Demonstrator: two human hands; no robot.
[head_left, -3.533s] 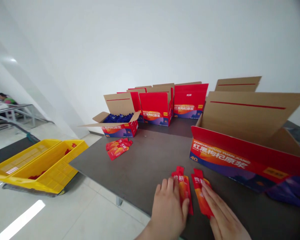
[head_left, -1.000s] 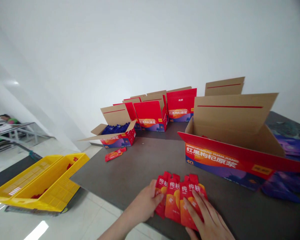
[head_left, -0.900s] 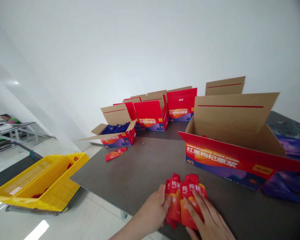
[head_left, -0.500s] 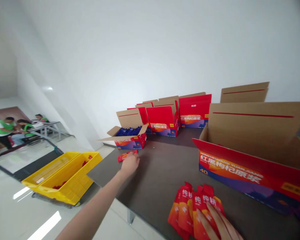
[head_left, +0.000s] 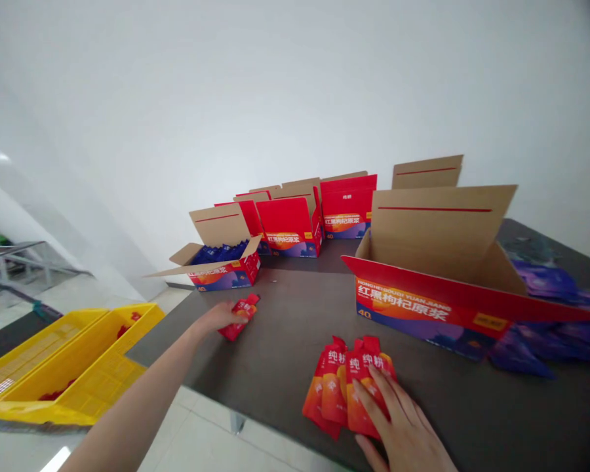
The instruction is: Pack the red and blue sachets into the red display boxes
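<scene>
Near the table's left end, my left hand point(head_left: 219, 317) has its fingers closed on a red pouch point(head_left: 240, 316), which tilts up off the dark tabletop. My right hand point(head_left: 398, 419) lies with fingers spread over the right side of several overlapping red pouches point(head_left: 337, 387) at the table's front edge. Behind them stands an open red and blue carton point(head_left: 423, 311), its brown flaps raised; its inside is mostly hidden. Further left, a smaller-looking open carton point(head_left: 226, 276) holds dark blue pouches point(head_left: 219, 253).
More red cartons point(head_left: 288, 229) stand along the wall at the back of the table point(head_left: 295, 295). Purple-blue pouches point(head_left: 526, 347) lie right of the near carton. Yellow crates point(head_left: 113, 367) with some red pouches sit on a cart at the left, below table height.
The view has swung right. My left hand has taken hold of the red pouch and lifted its near end. My right hand still rests on the fanned pouches.
</scene>
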